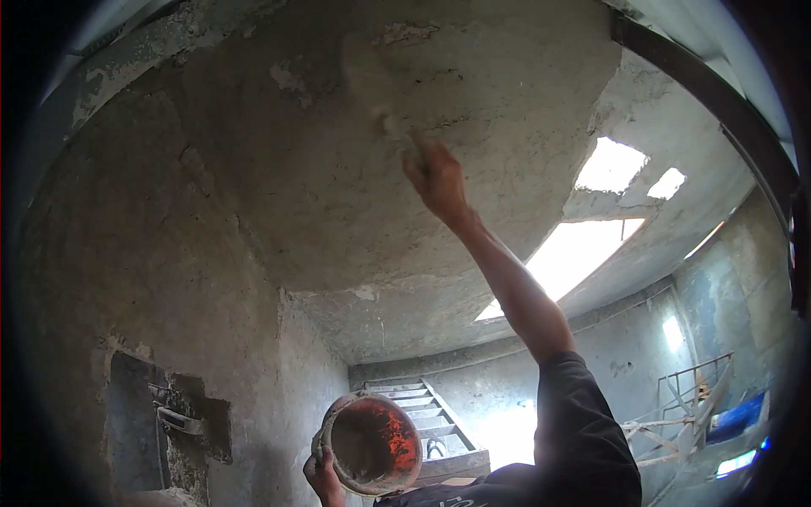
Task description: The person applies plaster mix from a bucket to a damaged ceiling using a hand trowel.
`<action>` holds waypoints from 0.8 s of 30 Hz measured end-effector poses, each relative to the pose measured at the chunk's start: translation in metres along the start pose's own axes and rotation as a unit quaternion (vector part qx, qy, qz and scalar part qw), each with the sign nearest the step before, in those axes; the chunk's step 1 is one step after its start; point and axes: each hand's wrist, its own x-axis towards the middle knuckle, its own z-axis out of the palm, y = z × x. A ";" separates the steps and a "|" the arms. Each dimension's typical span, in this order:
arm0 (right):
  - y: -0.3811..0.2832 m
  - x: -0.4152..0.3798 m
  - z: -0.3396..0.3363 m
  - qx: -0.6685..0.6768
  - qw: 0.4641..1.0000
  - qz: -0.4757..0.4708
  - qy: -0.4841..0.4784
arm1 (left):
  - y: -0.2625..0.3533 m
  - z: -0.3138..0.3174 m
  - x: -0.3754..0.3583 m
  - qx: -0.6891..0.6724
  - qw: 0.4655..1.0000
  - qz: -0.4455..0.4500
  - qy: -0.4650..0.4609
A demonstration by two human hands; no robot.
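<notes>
My right arm reaches up toward the rough grey plastered ceiling (507, 93). At its end my right hand (437, 179) is closed around the handle of a hand tool (389, 125). The tool's head is smeared by motion and overlaps the ceiling, so I cannot tell its kind. Low in the view, my left hand (323, 479) grips the side of a round bucket (397, 441). The bucket is tilted with its mouth toward me; grey cement coats much of its reddish-orange inside.
A ladder-like frame (422, 404) stands behind the bucket. On the left, the wall (203, 279) has a recess (135, 414). Bright openings (583, 253) break the ceiling at right. Metal scaffolding (688, 406) and a blue object (735, 420) are at far right.
</notes>
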 end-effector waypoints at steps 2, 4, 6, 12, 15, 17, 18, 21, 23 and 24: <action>0.016 -0.009 -0.013 -0.038 0.992 0.115 0.035 | -0.003 -0.001 0.000 -0.012 1.000 -0.003 0.009; 0.035 -0.012 -0.024 -0.083 0.970 0.150 0.173 | -0.002 -0.002 -0.001 -0.015 1.000 0.003 0.003; 0.056 -0.013 -0.033 -0.109 0.936 0.231 0.243 | 0.000 -0.001 -0.001 -0.040 0.999 -0.013 0.006; 0.065 -0.010 0.002 -0.069 0.955 0.163 0.238 | -0.010 -0.006 0.004 -0.023 0.999 -0.022 0.010; 0.042 -0.024 0.027 -0.030 0.996 0.087 -0.012 | -0.016 -0.002 0.004 -0.027 0.999 -0.019 0.036; 0.015 -0.025 0.026 0.028 0.998 0.047 -0.044 | -0.017 -0.005 0.007 -0.038 0.998 -0.010 0.052; 0.004 -0.025 0.023 0.035 0.999 0.013 0.002 | -0.015 -0.008 0.008 -0.030 0.999 -0.010 0.023; 0.010 -0.024 0.008 -0.008 0.995 0.047 0.085 | 0.003 -0.002 0.004 -0.037 0.999 -0.006 0.002; 0.041 -0.031 -0.004 -0.043 0.967 0.177 0.177 | -0.007 -0.006 0.005 -0.048 0.999 -0.005 0.009; 0.064 -0.030 -0.009 -0.032 0.944 0.231 0.233 | -0.032 -0.014 0.014 0.014 1.000 0.009 -0.001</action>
